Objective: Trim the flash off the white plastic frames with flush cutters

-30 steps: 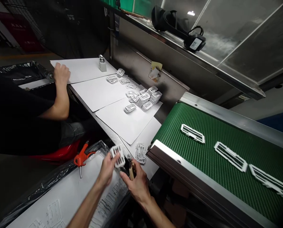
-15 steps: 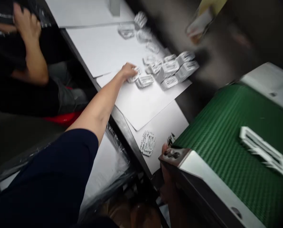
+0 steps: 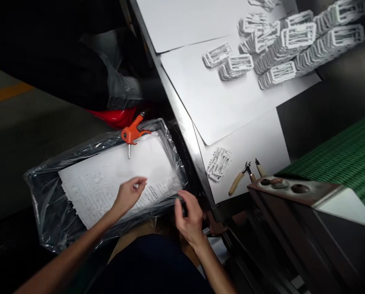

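Note:
Over a plastic-lined bin (image 3: 49,228) hovers my left hand (image 3: 130,195), thumb and fingertips brought together with nothing visible in them. My right hand (image 3: 189,218) is at the bin's near right corner, thumb and fingers apart and nothing held. Inside the bin lies a white sheet (image 3: 118,163) with rows of thin white parts (image 3: 153,192) on its near side and left end. An orange air blow gun (image 3: 132,131) rests at the bin's far side, its nozzle over the sheet. Two small stacks of white plastic frames (image 3: 236,66) stand on the table.
Further stacks of white frames (image 3: 299,36) fill the table's back right. Loose flat frames (image 3: 219,163) lie nearer, beside side cutters (image 3: 242,177) and a dark-tipped tool (image 3: 259,166). A green conveyor belt (image 3: 338,155) with a metal end borders the right. A person's jeans leg (image 3: 121,87) is at left.
My left hand has let go of the frames on the table and moved back over the bin. My right hand has come into clear view. The view has swung down and left.

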`<state>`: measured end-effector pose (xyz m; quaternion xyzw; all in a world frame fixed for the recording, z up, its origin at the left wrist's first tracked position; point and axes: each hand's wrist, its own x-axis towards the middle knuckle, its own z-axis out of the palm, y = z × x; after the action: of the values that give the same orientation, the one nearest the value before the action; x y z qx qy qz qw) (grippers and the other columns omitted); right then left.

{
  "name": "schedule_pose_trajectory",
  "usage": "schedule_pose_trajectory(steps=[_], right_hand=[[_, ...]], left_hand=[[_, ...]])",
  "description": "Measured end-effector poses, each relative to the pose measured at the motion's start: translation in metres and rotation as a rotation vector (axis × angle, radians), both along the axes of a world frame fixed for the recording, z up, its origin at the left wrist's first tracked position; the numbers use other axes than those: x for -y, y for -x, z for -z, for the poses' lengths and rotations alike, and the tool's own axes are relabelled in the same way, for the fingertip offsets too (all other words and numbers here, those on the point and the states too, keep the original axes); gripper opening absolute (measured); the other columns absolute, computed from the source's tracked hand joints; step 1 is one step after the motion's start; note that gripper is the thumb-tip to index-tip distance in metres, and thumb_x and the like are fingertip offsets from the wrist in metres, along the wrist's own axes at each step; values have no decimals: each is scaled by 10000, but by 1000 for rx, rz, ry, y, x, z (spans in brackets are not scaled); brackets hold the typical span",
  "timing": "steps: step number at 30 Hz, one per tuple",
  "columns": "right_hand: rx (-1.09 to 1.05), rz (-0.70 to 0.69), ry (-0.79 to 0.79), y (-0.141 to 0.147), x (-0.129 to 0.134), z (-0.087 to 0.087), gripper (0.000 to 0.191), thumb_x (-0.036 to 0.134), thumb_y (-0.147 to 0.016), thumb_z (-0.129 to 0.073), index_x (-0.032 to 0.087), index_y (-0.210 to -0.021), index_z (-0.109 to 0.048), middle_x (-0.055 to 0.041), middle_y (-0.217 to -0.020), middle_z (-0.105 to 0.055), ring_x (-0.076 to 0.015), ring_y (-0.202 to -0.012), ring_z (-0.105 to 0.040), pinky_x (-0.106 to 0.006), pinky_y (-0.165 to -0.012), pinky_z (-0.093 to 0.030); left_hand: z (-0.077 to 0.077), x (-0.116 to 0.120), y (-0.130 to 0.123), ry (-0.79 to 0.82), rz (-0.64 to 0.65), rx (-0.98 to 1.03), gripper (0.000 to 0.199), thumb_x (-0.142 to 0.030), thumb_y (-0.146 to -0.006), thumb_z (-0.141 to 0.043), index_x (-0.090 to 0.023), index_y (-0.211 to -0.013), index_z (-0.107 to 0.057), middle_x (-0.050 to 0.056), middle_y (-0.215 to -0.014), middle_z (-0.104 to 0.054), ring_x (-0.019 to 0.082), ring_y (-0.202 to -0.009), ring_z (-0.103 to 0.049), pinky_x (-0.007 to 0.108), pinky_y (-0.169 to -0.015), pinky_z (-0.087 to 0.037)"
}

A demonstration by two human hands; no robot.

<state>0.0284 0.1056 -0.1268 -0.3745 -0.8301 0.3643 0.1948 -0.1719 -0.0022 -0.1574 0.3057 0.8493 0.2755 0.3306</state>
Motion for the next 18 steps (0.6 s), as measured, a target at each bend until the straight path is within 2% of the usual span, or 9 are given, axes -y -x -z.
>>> schedule_pose_trajectory(steps=[1, 2, 3, 5, 7, 9, 12, 15, 18], right_hand=[[70, -142, 63, 12, 6, 8, 277, 122, -858, -471, 152, -1126, -537, -108, -1077, -617, -187, -1045, -569, -325, -914, -481], [168, -271, 115, 25, 11, 17, 291, 126, -860, -451, 143, -1136, -540, -114, -1107, -608, -191, -1063, -557, -322, -925, -473], [263, -374, 146, 36, 15, 27, 303, 130, -860, -436, 139, -1143, -544, -116, -1127, -602, -196, -1070, -550, -323, -929, -468], [386, -514, 164, 58, 17, 45, 323, 138, -857, -425, 146, -1155, -549, -111, -1134, -601, -207, -1055, -551, -330, -908, -473], [420, -590, 157, 80, 17, 59, 323, 150, -851, -432, 157, -1149, -555, -109, -1116, -606, -217, -1025, -558, -337, -869, -485], [448, -670, 145, 107, 20, 68, 327, 157, -841, -444, 162, -1150, -550, -113, -1134, -594, -225, -1030, -550, -342, -854, -486], [457, -782, 121, 163, 38, 79, 367, 187, -837, -471, 159, -1202, -500, -120, -1213, -541, -237, -1083, -511, -349, -863, -477], [453, -835, 95, 228, 65, 91, 501, 283, -832, -535, 138, -1290, -391, -152, -1295, -458, -267, -1154, -446, -388, -903, -450], [475, -837, 94, 274, 85, 101, 530, 263, -794, -595, 79, -1249, -394, -216, -1296, -432, -303, -1198, -405, -441, -944, -404]], left_hand=[[15, 33, -7, 83, -40, -36, 249, -300, -833, -469, -149, -857, -665, 67, -797, -691, 204, -636, -634, 303, -582, -527], [29, 59, -8, 154, -83, -85, 249, -260, -815, -455, -138, -869, -666, 100, -856, -686, 236, -682, -636, 349, -630, -533], [41, 78, -4, 214, -123, -139, 270, -232, -804, -439, -120, -904, -663, 138, -934, -668, 276, -794, -631, 398, -719, -525], [58, 100, 18, 306, -192, -246, 334, -201, -814, -406, -85, -1038, -625, 185, -1098, -595, 324, -1039, -541, 455, -902, -442], [68, 109, 52, 381, -231, -326, 391, -202, -838, -397, -73, -1172, -554, 195, -1228, -495, 332, -1184, -415, 454, -989, -361], [73, 115, 90, 449, -229, -366, 425, -202, -835, -424, -73, -1231, -509, 204, -1287, -422, 356, -1224, -345, 475, -991, -334], [77, 126, 133, 502, -106, -351, 472, -199, -789, -511, -104, -1251, -489, 187, -1294, -427, 364, -1236, -318, 484, -997, -294], [81, 136, 156, 517, 62, -322, 518, -265, -725, -631, -128, -1207, -502, 167, -1267, -470, 339, -1225, -343, 436, -1010, -271], [84, 141, 165, 562, 140, -315, 457, -326, -667, -704, -119, -1046, -554, 184, -1153, -531, 360, -1157, -405, 432, -961, -309]])
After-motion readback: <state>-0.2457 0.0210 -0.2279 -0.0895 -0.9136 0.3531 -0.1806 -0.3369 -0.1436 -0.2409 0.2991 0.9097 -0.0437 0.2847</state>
